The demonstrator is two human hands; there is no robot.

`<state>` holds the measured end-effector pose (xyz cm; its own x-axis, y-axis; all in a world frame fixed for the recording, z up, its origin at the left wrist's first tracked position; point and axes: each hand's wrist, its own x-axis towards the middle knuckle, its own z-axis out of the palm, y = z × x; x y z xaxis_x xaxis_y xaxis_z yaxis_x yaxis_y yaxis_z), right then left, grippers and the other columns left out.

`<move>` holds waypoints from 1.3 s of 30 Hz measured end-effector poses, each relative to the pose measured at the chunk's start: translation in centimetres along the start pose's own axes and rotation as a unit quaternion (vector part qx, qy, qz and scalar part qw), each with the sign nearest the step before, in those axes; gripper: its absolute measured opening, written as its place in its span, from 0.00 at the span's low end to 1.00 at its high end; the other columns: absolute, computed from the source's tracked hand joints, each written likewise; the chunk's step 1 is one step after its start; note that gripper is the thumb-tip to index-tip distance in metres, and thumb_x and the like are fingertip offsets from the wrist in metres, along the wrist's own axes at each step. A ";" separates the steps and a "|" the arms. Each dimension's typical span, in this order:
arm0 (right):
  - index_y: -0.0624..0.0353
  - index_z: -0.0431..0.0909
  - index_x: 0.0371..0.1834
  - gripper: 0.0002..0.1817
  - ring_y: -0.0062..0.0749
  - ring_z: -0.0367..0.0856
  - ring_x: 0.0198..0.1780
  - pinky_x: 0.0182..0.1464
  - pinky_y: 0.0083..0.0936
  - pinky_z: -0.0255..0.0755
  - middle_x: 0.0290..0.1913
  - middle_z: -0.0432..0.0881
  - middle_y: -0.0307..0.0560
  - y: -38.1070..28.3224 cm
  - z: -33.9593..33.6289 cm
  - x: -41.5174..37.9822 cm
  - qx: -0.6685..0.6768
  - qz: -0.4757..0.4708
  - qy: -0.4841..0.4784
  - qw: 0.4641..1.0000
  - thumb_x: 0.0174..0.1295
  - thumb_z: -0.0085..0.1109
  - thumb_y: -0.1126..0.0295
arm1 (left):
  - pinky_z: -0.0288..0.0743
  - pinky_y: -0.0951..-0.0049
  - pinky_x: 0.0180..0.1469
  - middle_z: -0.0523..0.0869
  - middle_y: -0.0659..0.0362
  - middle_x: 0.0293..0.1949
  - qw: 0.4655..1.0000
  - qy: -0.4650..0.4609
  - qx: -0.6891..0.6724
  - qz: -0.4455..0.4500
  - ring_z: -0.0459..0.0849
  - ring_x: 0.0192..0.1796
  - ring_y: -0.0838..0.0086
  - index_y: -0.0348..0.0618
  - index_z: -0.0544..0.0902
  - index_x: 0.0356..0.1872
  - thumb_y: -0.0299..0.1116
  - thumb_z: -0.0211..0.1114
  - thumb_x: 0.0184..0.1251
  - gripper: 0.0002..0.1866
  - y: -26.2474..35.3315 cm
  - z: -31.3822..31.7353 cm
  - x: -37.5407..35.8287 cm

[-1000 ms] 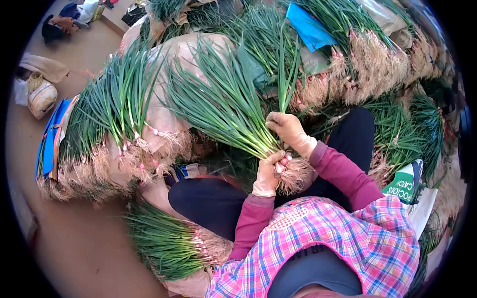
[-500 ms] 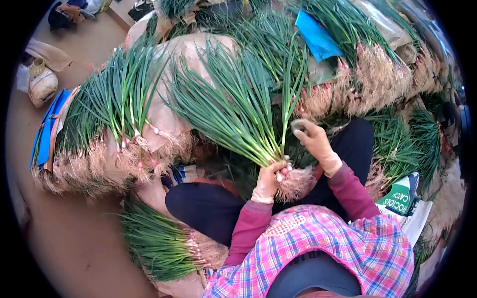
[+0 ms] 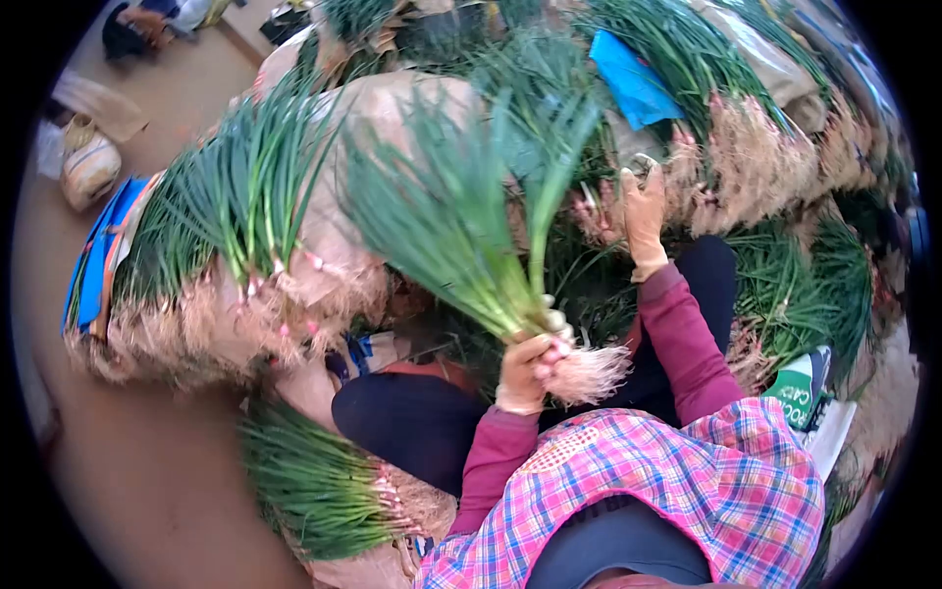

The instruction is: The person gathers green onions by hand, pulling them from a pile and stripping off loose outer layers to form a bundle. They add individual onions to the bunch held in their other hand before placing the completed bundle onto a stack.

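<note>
My gloved left hand (image 3: pixel 523 373) is wrapped round a bunch of spring onions (image 3: pixel 466 245) just above the pinkish bulbs. Its leaves fan up and left, slightly blurred, while the pale roots (image 3: pixel 589 375) point right. My gloved right hand (image 3: pixel 644 211) is raised at the edge of the upper-right pile of spring onions (image 3: pixel 751 147), beside hanging bulbs and roots. Its thumb and fingers look apart, with nothing visible between them. A blue sheet (image 3: pixel 633 80) lies just above that hand.
Another row of spring onions (image 3: pixel 260 187) lies over brown sacking (image 3: pixel 358 137) on the left. A smaller bundle (image 3: pixel 309 481) lies by my left knee, and more spring onions (image 3: pixel 785 280) are at right. A green-and-white packet (image 3: pixel 803 388) sits beside my right arm.
My right hand has moved up from beside the held bunch to the upper-right pile. The bunch in my left hand has shifted slightly left and down.
</note>
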<state>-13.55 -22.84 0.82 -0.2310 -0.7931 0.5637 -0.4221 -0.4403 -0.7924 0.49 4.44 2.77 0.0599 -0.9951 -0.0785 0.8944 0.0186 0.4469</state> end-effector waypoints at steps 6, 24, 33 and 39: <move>0.60 0.76 0.54 0.26 0.52 0.79 0.50 0.53 0.36 0.71 0.50 0.80 0.60 4.1 1.3 2.5 -0.104 0.190 -0.294 0.931 0.55 0.64 0.57 | 0.73 0.64 0.53 0.79 0.54 0.45 0.998 0.040 -0.048 0.029 0.77 0.45 0.66 0.38 0.69 0.62 0.23 0.63 0.57 0.28 0.0 -0.8 1.1; 0.58 0.81 0.41 0.10 0.44 0.81 0.44 0.48 0.34 0.74 0.41 0.83 0.49 -11.0 -0.7 -5.7 0.068 -0.166 -0.328 0.928 0.55 0.61 0.76 | 0.71 0.85 0.20 0.84 0.51 0.29 0.967 0.225 0.096 -0.069 0.79 0.22 0.78 0.31 0.77 0.49 0.22 0.60 0.60 0.15 -1.8 -2.6 2.4; 0.61 0.80 0.45 0.11 0.22 0.80 0.33 0.38 0.23 0.74 0.34 0.84 0.44 -10.9 7.3 -6.1 0.133 -0.051 -0.375 0.916 0.63 0.59 0.70 | 0.72 0.83 0.21 0.83 0.55 0.27 0.964 0.226 0.119 -0.070 0.80 0.23 0.77 0.31 0.78 0.43 0.22 0.60 0.60 0.10 -1.7 -3.6 1.8; 0.63 0.79 0.48 0.20 0.23 0.75 0.24 0.29 0.23 0.70 0.29 0.82 0.41 -11.1 13.7 -2.8 0.151 0.281 -0.503 0.803 0.58 0.65 0.60 | 0.73 0.82 0.22 0.83 0.56 0.27 0.958 0.247 0.130 -0.070 0.82 0.24 0.75 0.31 0.79 0.42 0.21 0.60 0.58 0.10 -2.1 -3.7 1.8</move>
<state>3.82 -21.47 4.86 0.5785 -0.7747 -0.2555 -0.2314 0.1445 -0.9621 0.38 2.94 -1.65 0.2072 -0.8171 -0.5381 0.7726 -0.2008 0.6023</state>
